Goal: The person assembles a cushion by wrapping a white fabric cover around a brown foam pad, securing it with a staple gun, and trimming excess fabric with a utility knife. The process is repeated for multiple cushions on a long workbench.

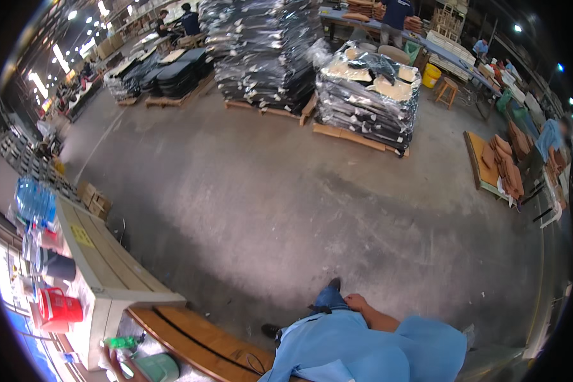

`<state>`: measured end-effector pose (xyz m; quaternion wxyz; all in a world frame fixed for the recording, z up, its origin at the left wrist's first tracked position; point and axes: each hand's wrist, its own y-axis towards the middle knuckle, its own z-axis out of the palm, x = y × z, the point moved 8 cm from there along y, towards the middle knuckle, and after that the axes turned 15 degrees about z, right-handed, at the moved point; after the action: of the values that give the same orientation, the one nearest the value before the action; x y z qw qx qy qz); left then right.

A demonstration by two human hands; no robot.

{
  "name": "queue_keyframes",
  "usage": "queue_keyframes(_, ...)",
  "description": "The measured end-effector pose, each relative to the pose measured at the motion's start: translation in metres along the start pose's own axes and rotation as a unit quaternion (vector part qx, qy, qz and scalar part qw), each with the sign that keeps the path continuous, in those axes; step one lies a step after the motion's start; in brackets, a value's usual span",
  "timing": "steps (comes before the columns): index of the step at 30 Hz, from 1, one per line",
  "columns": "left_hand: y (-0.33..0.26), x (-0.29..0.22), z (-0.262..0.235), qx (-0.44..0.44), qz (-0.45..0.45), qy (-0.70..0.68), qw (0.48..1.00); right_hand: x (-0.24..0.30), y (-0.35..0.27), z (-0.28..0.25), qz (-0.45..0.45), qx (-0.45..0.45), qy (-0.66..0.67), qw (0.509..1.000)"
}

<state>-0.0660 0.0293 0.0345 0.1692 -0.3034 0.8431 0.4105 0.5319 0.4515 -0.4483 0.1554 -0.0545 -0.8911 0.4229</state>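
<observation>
- Down at the near edge, my right hand (356,302) rested against my thigh, just above my blue jeans knee (329,297); its fingers were tucked out of view, so I could not tell whether it was spread or closed, and I saw nothing in it.
- My blue sleeve (369,350) filled the near middle, covering most of that arm.
- At the near left corner, my left hand (113,363) sat beside a pale green cup (156,367) and just under a small green bottle (121,342); only part of the hand showed, and I could not tell whether it gripped either one.
- A curved brown wooden panel (197,340) lay just right of the cup, a dark line running along it.
- Farther left, a long pale bench (108,261) ran away from me, with a red jug (60,309), a dark mug (57,266) and a blue water bottle (35,200) along its left side.
- Bare concrete floor (267,204) spread across the middle.
- Far across it stood pallets of dark wrapped stacks (261,51), and a shorter wrapped pallet (366,102) to their right.
- On the far right, brown shaped pieces (506,169) lay piled on a low wooden board, near a person in blue (547,137).
- A yellow bucket (431,75) and a wooden stool (447,91) stood beyond the short pallet.
</observation>
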Motion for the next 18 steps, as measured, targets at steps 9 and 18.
queue_keyframes(9,-0.239,-0.166,0.695,0.682,-0.089,-0.011,0.725,-0.097,0.078,-0.24,0.087,0.087,0.498,0.859)
queue_keyframes(18,-0.167,-0.431,0.915,0.765,0.082,-0.234,0.595,-0.131,0.23,-0.535,-0.009,-0.047,0.611,0.79)
